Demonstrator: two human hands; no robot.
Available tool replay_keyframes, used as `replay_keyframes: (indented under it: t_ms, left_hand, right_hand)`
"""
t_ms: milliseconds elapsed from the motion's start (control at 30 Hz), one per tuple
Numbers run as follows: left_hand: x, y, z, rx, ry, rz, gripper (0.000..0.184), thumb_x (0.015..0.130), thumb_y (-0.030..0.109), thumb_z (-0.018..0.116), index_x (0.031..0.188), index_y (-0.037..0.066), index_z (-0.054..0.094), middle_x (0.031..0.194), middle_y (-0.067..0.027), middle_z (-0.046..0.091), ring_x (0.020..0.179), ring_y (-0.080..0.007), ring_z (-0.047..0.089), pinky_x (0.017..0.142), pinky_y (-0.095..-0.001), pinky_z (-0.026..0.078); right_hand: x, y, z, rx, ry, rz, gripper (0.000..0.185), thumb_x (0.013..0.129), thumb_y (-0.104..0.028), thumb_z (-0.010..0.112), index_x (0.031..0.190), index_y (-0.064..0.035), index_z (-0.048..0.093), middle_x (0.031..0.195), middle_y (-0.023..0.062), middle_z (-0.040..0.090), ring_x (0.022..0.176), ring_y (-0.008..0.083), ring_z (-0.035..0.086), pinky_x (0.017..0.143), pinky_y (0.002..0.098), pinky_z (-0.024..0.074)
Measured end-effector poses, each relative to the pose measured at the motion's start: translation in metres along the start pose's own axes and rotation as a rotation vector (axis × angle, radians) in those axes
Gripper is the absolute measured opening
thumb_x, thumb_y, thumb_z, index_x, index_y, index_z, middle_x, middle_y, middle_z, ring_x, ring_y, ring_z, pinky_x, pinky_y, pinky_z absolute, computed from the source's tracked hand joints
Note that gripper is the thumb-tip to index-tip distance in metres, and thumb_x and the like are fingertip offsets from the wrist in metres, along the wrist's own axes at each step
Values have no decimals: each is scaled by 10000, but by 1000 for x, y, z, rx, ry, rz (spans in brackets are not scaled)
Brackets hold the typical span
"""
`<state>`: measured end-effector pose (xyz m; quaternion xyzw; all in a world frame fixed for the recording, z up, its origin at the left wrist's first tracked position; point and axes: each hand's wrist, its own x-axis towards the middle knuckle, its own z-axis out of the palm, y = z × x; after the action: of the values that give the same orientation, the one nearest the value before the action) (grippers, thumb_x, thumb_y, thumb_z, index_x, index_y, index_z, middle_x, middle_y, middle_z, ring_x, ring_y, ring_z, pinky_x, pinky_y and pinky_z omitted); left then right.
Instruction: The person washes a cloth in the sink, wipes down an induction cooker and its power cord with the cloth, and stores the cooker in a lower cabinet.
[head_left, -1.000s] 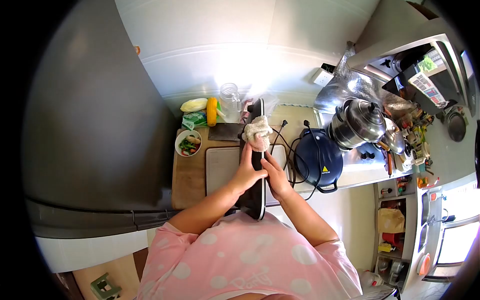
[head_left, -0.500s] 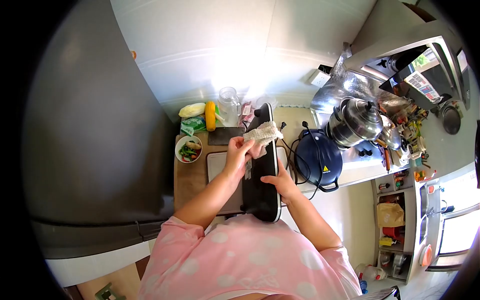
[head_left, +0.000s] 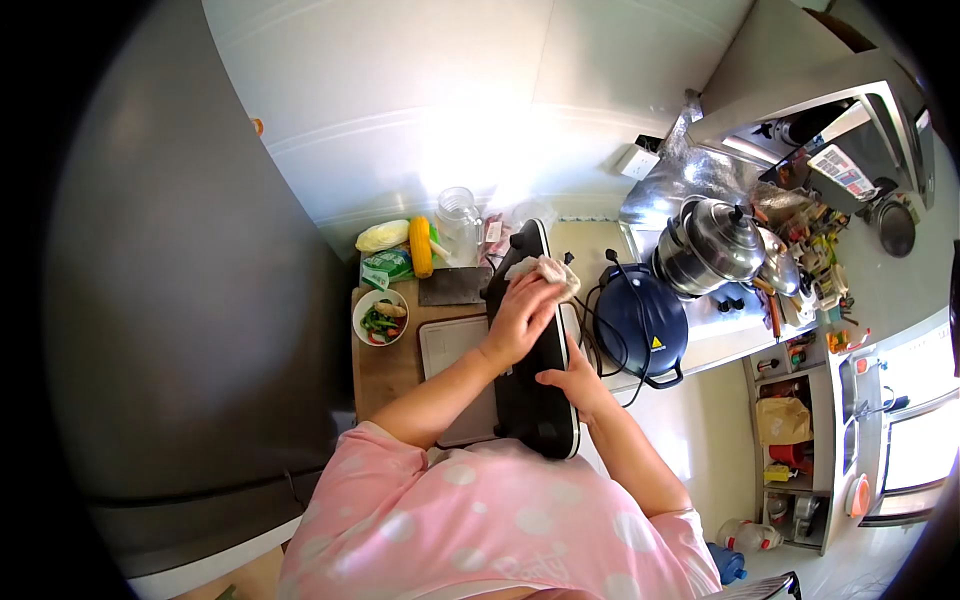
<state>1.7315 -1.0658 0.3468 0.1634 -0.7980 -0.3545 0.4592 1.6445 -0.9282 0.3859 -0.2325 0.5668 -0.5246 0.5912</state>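
Observation:
A long black appliance with a pale rim (head_left: 535,385) is tilted on its edge in front of my body, its dark underside showing. My left hand (head_left: 525,318) presses a crumpled whitish cloth (head_left: 556,274) against its upper part, fingers wrapped on the cloth. Lower down, my right hand (head_left: 580,382) grips the right rim, thumb over the dark face. Behind the appliance lie a pale tray (head_left: 455,360) and a wooden board (head_left: 375,375). The flat dark blade of a cleaver (head_left: 453,286) rests above the tray.
A bowl of vegetables (head_left: 381,318), corn (head_left: 420,247), cabbage (head_left: 383,235) and a glass jug (head_left: 458,222) stand at the back left. Right of my hands are a blue round appliance (head_left: 640,325) with black cables and a steel pot (head_left: 715,245) on the stove.
The appliance has tipped so more of its dark underside shows. My left hand has moved with the cloth onto its upper part, while my right hand has shifted down along the rim.

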Motion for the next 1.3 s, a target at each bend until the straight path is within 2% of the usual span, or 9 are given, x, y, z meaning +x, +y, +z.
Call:
replay_keyframes:
  t_ms: [67, 500, 633, 733, 833, 867, 1067, 1167, 1300]
  left_hand:
    - [-1, -3, 2, 196, -17, 143, 349, 901, 141, 543, 1247, 97, 547, 1260, -115, 527, 1273, -375, 395, 1063, -531, 245]
    - [79, -68, -10, 314, -153, 97, 338, 994, 238, 386, 1226, 46, 539, 1257, -134, 524, 1293, -314, 401, 1053, -419, 331]
    - [103, -100, -16, -192, -330, -197, 445, 1018, 313, 321, 1272, -4, 502, 1199, -96, 581, 1170, -216, 520, 1016, -322, 371]
    - [107, -130, -1, -912, -358, -491, 453, 1020, 299, 301, 1332, 17, 470, 1256, -39, 560, 1180, -146, 497, 1028, -282, 343]
    - [101, -130, -9, -916, -343, -522, 436, 1007, 255, 303, 1367, 60, 454, 1349, -5, 496, 1244, -107, 430, 1056, -262, 288]
    - [97, -113, -15, -897, -266, -708, 460, 992, 252, 333, 1361, -7, 424, 1363, -59, 490, 1286, -129, 401, 1099, -248, 216]
    - [65, -119, -16, -921, -135, -702, 484, 988, 277, 284, 1411, 77, 408, 1455, -50, 387, 1349, -166, 316, 1113, -283, 194]
    - [48, -136, -6, -689, -101, -472, 490, 1000, 243, 278, 1449, 53, 319, 1483, -81, 348, 1389, -187, 266, 1131, -285, 164]
    - [28, -137, 2, -570, -2, -446, 484, 995, 193, 300, 1448, 22, 292, 1511, -120, 279, 1415, -207, 198, 1140, -301, 143]
  right_hand:
    - [-1, 2, 2, -85, 40, -42, 890, 687, 118, 638, 1458, -47, 224, 1159, 134, 575, 1002, 225, 591, 871, 332, 491]
    - [-3, -5, 10, -119, 58, -3, 919, 701, 133, 626, 1477, -26, 160, 1177, 144, 575, 1006, 212, 587, 870, 313, 481]
    - [-6, -10, 14, -95, 88, 3, 917, 690, 140, 623, 1475, -33, 181, 1188, 144, 571, 1017, 219, 587, 886, 320, 473]
    - [-7, -8, 11, -116, 130, -9, 913, 683, 145, 620, 1473, -38, 199, 1192, 141, 571, 1024, 227, 586, 899, 323, 465]
    - [-7, -8, 10, -147, 142, -18, 914, 677, 144, 620, 1472, -45, 211, 1201, 140, 566, 1032, 234, 582, 912, 320, 456]
    - [-8, -8, 10, -156, 141, -20, 915, 675, 143, 621, 1472, -48, 214, 1204, 140, 563, 1035, 236, 580, 916, 319, 453]
    - [-7, -7, 15, -178, 157, -15, 910, 673, 136, 626, 1468, -62, 229, 1216, 144, 549, 1045, 236, 573, 906, 329, 463]
    - [-8, -10, 22, -148, 150, 8, 907, 677, 142, 619, 1468, -67, 228, 1212, 144, 547, 1048, 238, 570, 903, 335, 466]
    - [-9, -13, 33, -142, 147, 6, 906, 669, 131, 616, 1465, -59, 227, 1225, 141, 538, 1073, 242, 556, 932, 338, 446]
